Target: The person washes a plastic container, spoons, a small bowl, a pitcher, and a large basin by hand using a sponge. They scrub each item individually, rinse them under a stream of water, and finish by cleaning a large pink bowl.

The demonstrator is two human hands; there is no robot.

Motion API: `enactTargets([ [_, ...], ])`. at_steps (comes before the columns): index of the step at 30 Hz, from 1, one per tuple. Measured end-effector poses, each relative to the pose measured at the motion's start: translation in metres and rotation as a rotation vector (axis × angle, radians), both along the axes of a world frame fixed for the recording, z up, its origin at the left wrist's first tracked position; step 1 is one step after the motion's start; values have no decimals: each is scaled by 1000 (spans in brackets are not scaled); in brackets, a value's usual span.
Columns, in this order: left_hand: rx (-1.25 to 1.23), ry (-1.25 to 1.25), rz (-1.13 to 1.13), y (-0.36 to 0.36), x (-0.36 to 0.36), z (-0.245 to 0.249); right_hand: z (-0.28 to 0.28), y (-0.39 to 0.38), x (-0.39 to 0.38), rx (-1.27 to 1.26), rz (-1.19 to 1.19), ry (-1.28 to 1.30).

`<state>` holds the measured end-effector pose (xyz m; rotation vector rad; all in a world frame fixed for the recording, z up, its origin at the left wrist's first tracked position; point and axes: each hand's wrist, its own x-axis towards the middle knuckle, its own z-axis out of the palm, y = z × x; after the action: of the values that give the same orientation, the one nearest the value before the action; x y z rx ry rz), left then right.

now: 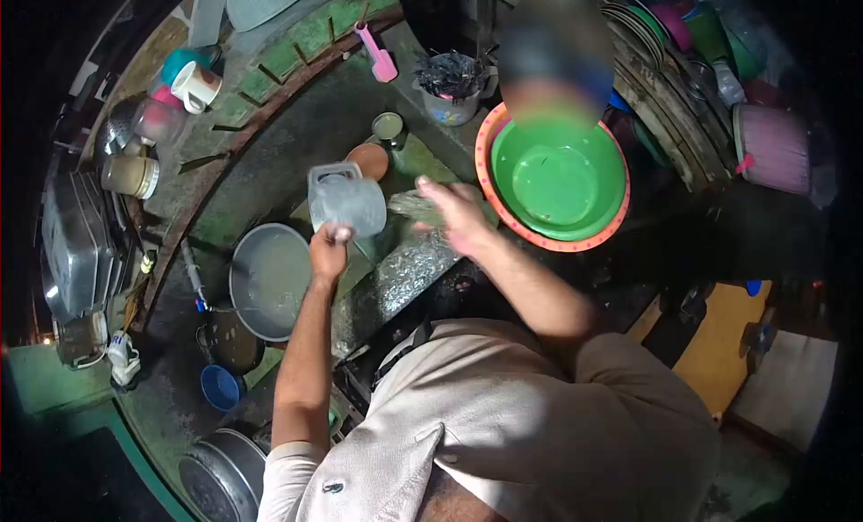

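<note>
My left hand is closed on the near edge of a translucent plastic container, which is tilted over the wet washing ledge. To its right is my right hand, smeared by motion, thumb stretched toward the upper left. Greyish-green material overlaps its fingers in this view; I cannot tell whether the hand holds it. Behind the container lies a small brown bowl. A large metal basin with cloudy water stands left of my left hand. Beyond my right hand, a green basin rests inside an orange-rimmed basin.
Another person, face blurred, is behind the green basin. A bucket with dark material and a pink brush are at the back. A blue bowl sits lower left. A white mug and stacked pans line the left shelf.
</note>
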<state>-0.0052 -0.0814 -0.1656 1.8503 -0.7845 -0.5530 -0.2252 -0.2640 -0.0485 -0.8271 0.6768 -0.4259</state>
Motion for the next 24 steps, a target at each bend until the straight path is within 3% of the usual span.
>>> enactTargets([
  [1, 59, -30, -71, 6, 3, -13, -6, -26, -24, -266, 18, 19],
  [2, 236, -144, -159, 10, 4, -15, 21, -41, -48, -403, -47, 61],
  [3, 413, -259, -242, 13, 5, -17, 37, -69, -76, -710, -41, 207],
  [4, 495, -368, -306, 10, 6, -20, 42, -96, -97, -880, -129, 382],
  [5, 584, -476, -358, 9, 9, -24, 34, -128, -120, -1134, -221, 722],
  [6, 698, -423, -358, 4, 13, -35, 46, -150, -140, -1340, -251, 890],
  [7, 696, -616, -447, 1, 10, -32, 46, -175, -154, -1458, -227, 1140],
  [9, 808, -630, -433, -5, 4, -28, 50, -202, -171, -1410, -54, 1499],
  [11, 718, -939, -381, 1, 13, -74, 37, -224, -183, -1479, 73, 1552],
  [12, 723, -934, -370, 2, 7, -66, 27, -232, -187, -1525, 211, 1628],
  [14, 725, -436, -276, 4, -13, -37, 8, -249, -188, -1420, 254, 1670],
  [15, 725, -430, -271, 9, -17, -37, 3, -253, -184, -1305, 286, 1716],
  [18, 688, -168, -104, 33, -24, -43, -6, -257, -186, -1314, 196, 1596],
  [19, 687, -186, -110, 43, -27, -46, 28, -228, -160, -1148, 142, 1760],
  [20, 581, -237, -115, 58, -29, -55, 21, -238, -159, -1105, 185, 1752],
  [24, 538, -190, -25, 96, -33, -78, 15, -251, -147, -1114, 197, 1825],
])
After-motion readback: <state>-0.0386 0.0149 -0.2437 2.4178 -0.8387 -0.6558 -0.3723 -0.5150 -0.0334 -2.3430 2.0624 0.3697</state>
